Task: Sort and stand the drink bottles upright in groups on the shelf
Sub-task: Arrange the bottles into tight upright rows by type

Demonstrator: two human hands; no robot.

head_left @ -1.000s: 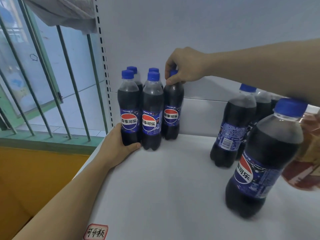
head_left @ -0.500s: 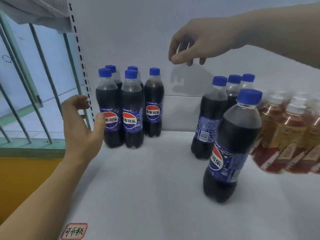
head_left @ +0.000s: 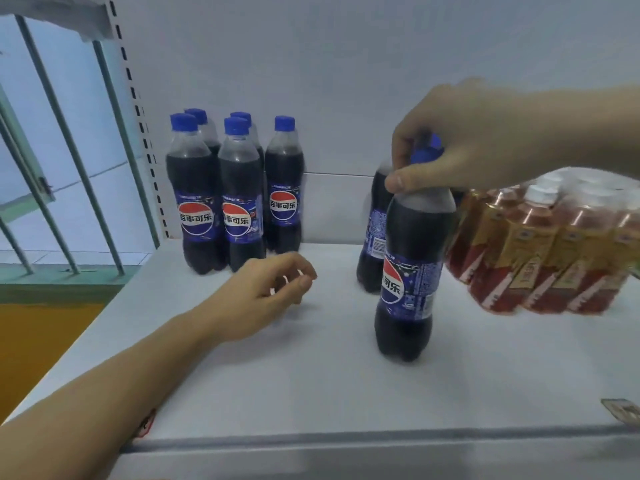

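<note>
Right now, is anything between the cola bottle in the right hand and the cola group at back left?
Only the left hand, hovering over the shelf roughly between the held cola bottle and the cola group.

Cola group: five dark cola bottles (head_left: 221, 199) with blue caps and blue labels stand upright, packed together at the back left of the white shelf (head_left: 311, 393), three in front and two behind.
Near cola bottle: one cola bottle (head_left: 410, 271) stands upright near the middle right of the shelf, well apart from the group, its cap and neck covered by the right hand (head_left: 460, 140).
Rear cola bottle: another cola bottle (head_left: 374, 233) stands just behind it, barcode side showing, top hidden.
Tea bottles: a cluster of amber tea bottles (head_left: 540, 251) with white caps and gold-red labels stands at the right, close beside the near cola bottle.
</note>
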